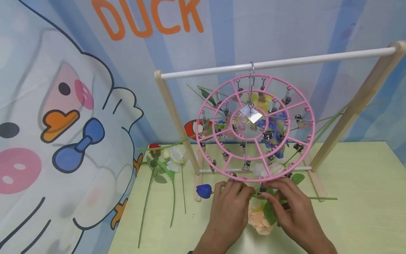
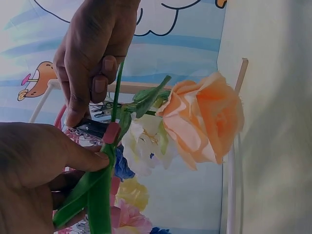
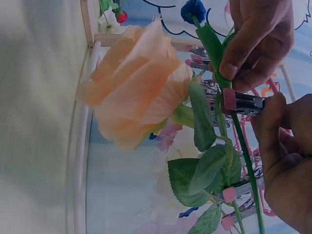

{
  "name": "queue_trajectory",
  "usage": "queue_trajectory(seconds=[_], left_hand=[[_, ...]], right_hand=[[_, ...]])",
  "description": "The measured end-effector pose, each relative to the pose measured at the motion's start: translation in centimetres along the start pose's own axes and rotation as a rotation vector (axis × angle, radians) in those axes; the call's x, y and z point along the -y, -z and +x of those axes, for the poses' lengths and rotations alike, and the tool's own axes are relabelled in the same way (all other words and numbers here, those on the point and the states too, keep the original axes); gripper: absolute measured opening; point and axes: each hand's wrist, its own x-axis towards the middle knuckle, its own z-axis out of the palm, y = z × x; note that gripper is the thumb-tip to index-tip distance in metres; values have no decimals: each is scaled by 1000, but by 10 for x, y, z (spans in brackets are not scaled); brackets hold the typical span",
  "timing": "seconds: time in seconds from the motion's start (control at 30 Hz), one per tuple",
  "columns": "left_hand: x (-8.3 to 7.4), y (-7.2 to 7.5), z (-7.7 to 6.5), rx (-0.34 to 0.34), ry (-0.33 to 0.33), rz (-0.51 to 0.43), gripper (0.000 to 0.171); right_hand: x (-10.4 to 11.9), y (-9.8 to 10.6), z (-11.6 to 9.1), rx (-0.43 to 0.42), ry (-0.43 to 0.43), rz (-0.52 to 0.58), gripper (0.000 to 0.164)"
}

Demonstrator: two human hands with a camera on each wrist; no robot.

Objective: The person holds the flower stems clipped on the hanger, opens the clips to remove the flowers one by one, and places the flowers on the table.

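My left hand [image 1: 229, 208] pinches the green stem and long leaf [image 2: 100, 187] of a blue tulip [image 1: 203, 191], its bud pointing left and its stem running right. My right hand [image 1: 295, 210] squeezes the handles of a metal clip [image 3: 247, 102] with pink tips, at the near rim of the pink round hanger [image 1: 312, 130]. In the right wrist view the clip's pink tips lie at the tulip stem, just beside the left fingertips. A peach rose [image 1: 260, 221] hangs close under both hands, with green leaves [image 3: 202, 114] around its stem.
The hanger hooks on a white rod [image 1: 317, 59] of a wooden stand [image 1: 355, 102]. Several flowers hang from its clips, including blue [image 1: 279, 135] and yellow [image 1: 263, 100] ones. A red rose [image 1: 154, 149] and white flowers [image 1: 177, 155] lie left on the table [image 1: 358, 218].
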Motion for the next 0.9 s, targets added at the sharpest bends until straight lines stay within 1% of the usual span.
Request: queue_trajectory(seconds=[0.1,0.23,0.33,0.47,0.57,0.63,0.8,0.9], left_hand=[[1,1,-1,45,0,20,15],[5,-1,-5,123,-9,79,19],[12,0,-10,188,-17,120,22],[24,3,-14,265,-12,167,26],[34,5,-17,297,-15,185,27],[40,6,-19,306,-26,189,28],[50,10,-22,321,-52,179,34],[55,12,-24,342,-67,165,36]], right_hand=[[-1,1,0,-14,-1,8,38],[-1,2,-1,-12,-22,30,39],[-2,4,-1,20,-54,62,41],[-2,7,-1,79,-104,75,42],[-1,10,-1,103,-125,56,41],[0,11,-1,109,-131,45,42],[0,12,0,93,-135,26,41],[1,12,0,83,-140,12,38]])
